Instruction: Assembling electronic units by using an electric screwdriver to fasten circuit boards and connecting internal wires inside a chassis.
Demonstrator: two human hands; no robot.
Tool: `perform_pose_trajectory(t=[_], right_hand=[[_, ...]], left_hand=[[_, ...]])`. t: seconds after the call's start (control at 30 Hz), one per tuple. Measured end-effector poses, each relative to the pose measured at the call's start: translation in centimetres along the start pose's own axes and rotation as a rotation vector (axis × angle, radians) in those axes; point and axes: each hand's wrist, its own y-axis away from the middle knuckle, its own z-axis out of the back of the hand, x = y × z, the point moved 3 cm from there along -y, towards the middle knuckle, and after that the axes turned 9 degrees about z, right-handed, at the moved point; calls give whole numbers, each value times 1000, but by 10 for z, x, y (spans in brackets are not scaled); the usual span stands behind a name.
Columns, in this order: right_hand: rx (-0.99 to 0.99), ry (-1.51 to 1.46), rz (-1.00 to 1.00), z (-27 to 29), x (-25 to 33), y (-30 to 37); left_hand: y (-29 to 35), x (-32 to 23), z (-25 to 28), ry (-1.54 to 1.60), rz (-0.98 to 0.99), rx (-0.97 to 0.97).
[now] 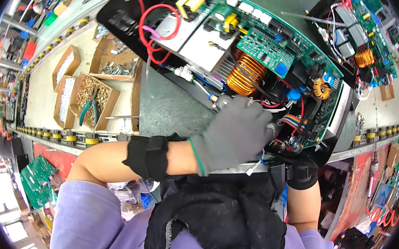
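My left hand (241, 136), in a grey glove with a green cuff edge, reaches over the near side of an open black chassis (124, 9). Its fingers curl down among wires beside a copper-wound coil (246, 75); what they grip is hidden beneath the glove. A rainbow ribbon cable (292, 121) and a blue disc-shaped part (293, 94) lie just right of the fingers. A small white connector (255, 168) hangs below the hand. My right forearm, with a black band, reaches up to the chassis's near right edge, where the hand is out of sight.
Left of the chassis stand cardboard trays of brass screws (98, 88) and metal clips (118, 61). Teal-handled pliers (89, 106) lie across the screws. A second open chassis with circuit boards (357, 34) stands at far right. Roller rails (71, 137) edge the bench.
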Motion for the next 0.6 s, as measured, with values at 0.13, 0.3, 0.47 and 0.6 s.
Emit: perform_pose_trajectory(t=[0.13,0.3,0.47,0.6], right_hand=[[-11,-14,-6,2,-3,-1],[-26,-17,-29,10,-7,5],[-59,45,-79,31,-5,28],[-128,212,-198,49,1,55]], left_hand=[[-2,-9,-5,33,36,0],[-4,-6,-10,39,8,155],[5,0,23,55,64,219],[40,53,93,598,36,-369]])
